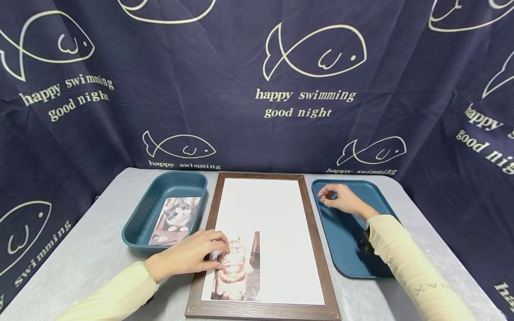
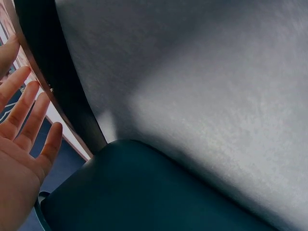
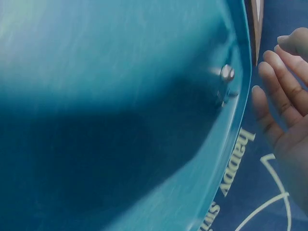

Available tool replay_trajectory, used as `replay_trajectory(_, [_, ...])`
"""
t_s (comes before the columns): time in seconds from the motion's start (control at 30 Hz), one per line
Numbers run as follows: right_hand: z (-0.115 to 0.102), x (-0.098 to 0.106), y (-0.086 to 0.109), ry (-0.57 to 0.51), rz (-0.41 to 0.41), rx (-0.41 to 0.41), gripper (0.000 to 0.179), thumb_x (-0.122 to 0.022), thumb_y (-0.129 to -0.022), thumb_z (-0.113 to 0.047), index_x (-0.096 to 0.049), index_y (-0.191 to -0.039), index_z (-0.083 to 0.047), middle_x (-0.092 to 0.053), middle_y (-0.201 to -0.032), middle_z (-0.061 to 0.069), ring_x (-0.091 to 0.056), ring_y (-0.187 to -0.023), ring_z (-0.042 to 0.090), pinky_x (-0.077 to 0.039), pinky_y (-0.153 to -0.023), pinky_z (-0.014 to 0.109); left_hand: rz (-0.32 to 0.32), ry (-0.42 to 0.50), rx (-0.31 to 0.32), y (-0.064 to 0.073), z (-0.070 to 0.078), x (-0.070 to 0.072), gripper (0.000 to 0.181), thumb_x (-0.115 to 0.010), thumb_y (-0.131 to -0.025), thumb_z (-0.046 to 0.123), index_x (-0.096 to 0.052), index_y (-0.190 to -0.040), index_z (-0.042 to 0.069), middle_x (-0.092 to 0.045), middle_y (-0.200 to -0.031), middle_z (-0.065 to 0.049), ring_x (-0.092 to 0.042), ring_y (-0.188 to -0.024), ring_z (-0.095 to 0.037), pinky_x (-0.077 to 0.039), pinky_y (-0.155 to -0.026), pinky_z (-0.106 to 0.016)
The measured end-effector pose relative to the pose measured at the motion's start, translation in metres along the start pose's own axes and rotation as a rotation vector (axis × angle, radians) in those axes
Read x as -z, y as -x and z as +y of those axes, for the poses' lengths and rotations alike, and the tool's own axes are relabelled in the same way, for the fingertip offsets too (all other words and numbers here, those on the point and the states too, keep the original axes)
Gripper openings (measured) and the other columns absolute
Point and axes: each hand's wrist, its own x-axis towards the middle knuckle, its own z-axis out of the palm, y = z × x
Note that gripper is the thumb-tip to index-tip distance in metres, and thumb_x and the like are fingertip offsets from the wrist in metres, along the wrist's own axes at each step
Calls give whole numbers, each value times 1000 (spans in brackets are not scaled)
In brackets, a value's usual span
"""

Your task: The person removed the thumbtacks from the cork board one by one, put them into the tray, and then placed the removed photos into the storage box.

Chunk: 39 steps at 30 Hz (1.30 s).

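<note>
A photo of an orange cat (image 1: 233,272) lies on the white board (image 1: 269,209), in the lower left corner inside its brown wooden frame (image 1: 263,310). My left hand (image 1: 196,250) reaches over the frame's left edge, its fingertips resting on the photo's upper left part. In the left wrist view, the fingers of that hand (image 2: 24,125) look spread and nearly straight. My right hand (image 1: 343,199) hovers over the far left part of the blue tray (image 1: 353,240), fingers loosely bent. Near it, small shiny silver pieces (image 3: 227,73) lie in the tray; I see nothing held.
At the left stands a deep teal bin (image 1: 140,218) with a photo of a grey and white cat (image 1: 176,218) in it. The grey table (image 1: 104,223) ends at a dark blue curtain (image 1: 237,116) with fish drawings, which hangs behind and at both sides.
</note>
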Motion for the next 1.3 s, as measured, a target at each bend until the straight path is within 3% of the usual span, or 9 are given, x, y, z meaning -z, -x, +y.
replay_trajectory(0.77, [-56, -32, -16, -61, -139, 112, 15, -60, -83, -5, -63, -97, -3, -61, -78, 0, -51, -67, 9, -44, -56, 24, 0, -7, -6, 0, 0, 0, 28, -65, -82, 38, -62, -105, 23, -55, -110, 10, -54, -102, -10, -45, -84, -36])
replay_trajectory(1.3, [-93, -61, -24, -68, -216, 178, 16, -60, -82, -6, -63, -97, -4, -63, -83, -1, -56, -76, 8, -46, -60, 22, -14, -23, -5, -1, 1, 1, 30, -65, -82, 39, -62, -107, 23, -56, -110, 9, -54, -102, -11, -44, -83, -34])
